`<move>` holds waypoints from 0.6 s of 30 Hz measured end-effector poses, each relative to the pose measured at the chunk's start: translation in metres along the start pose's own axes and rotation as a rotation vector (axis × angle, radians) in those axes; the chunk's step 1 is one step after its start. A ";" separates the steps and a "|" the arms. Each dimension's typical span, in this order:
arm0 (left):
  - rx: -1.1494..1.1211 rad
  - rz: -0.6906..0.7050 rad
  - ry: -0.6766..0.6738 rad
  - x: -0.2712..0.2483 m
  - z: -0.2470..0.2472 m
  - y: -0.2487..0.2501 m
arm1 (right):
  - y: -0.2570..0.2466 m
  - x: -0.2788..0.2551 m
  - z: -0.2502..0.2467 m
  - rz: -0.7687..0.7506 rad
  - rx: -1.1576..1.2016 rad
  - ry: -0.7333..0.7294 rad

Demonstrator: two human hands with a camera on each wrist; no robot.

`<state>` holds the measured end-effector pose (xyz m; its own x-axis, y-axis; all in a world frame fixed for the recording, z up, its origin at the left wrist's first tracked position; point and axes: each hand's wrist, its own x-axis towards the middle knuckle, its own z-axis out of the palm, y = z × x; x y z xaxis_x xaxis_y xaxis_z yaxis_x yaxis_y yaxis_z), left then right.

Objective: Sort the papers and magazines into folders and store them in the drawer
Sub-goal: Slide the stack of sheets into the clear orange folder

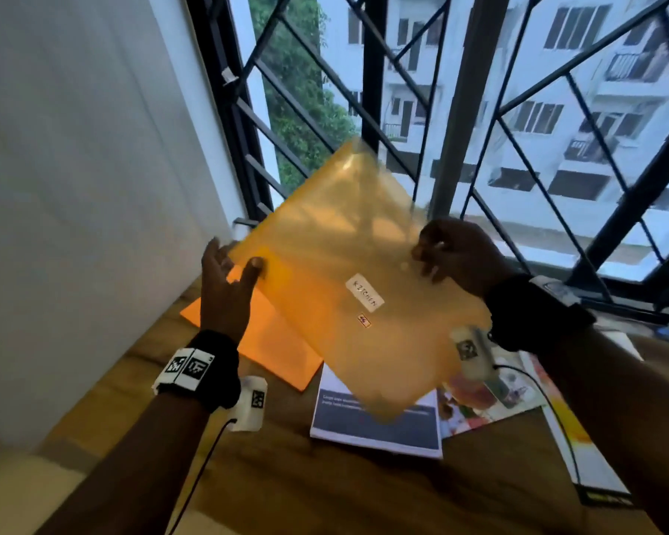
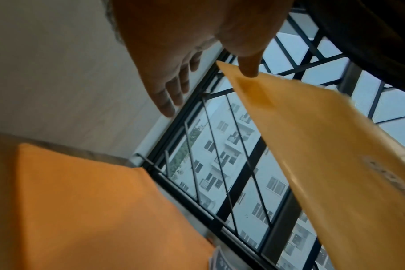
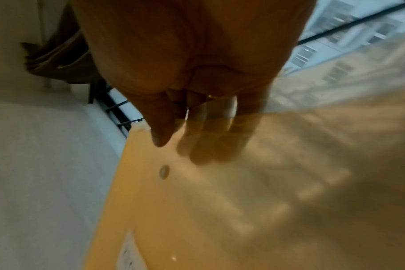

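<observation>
Barred window glass (image 1: 518, 110) fills the background above a wooden worktop (image 1: 325, 488). Raised over it is a translucent yellow folder (image 1: 344, 264) labelled KITCHEN; an orange folder (image 1: 271, 337) and magazines (image 1: 379, 422) lie beneath. The right hand (image 1: 454, 256) pinches the folder's edge, thumb in front. The left hand (image 1: 226, 279) seems only to steady a corner, fingers straight, though blur hides the contact. Parting the flap while keeping that pinch firm should let papers slide in squarely.

Right hand (image 1: 454, 256) pinching; left hand (image 1: 225, 283) fingers (image 2: 169, 95) straight.
</observation>
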<state>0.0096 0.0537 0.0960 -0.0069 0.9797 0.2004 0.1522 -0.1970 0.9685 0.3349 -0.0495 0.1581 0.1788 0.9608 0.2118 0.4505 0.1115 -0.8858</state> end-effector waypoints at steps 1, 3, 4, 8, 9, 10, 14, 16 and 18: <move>-0.004 -0.060 -0.004 0.000 -0.009 -0.009 | 0.008 0.003 0.014 0.038 0.073 0.025; -0.036 -0.194 -0.086 -0.002 -0.023 -0.025 | 0.021 0.004 0.045 0.113 0.178 0.082; -0.047 -0.259 -0.141 -0.004 -0.029 -0.033 | 0.026 0.002 0.063 0.160 0.232 0.103; -0.014 -0.357 -0.284 -0.012 -0.055 -0.052 | 0.033 -0.007 0.138 0.366 0.390 0.110; -0.004 -0.365 -0.281 -0.011 -0.062 -0.057 | 0.037 -0.008 0.155 0.399 0.372 0.116; 0.025 -0.370 -0.276 -0.007 -0.073 -0.066 | 0.042 -0.007 0.174 0.419 0.306 0.123; 0.154 -0.430 -0.329 0.018 -0.119 -0.098 | 0.049 -0.002 0.241 0.478 -0.361 0.140; 0.207 -0.436 -0.377 0.030 -0.139 -0.111 | 0.037 0.003 0.267 0.515 -0.510 0.187; 0.216 -0.437 -0.399 0.040 -0.154 -0.123 | 0.028 0.008 0.290 0.470 -0.512 0.180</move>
<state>-0.1614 0.1118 0.0073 0.2494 0.9147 -0.3179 0.4147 0.1958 0.8886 0.0952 0.0353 0.0156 0.5764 0.8162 -0.0400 0.6365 -0.4791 -0.6044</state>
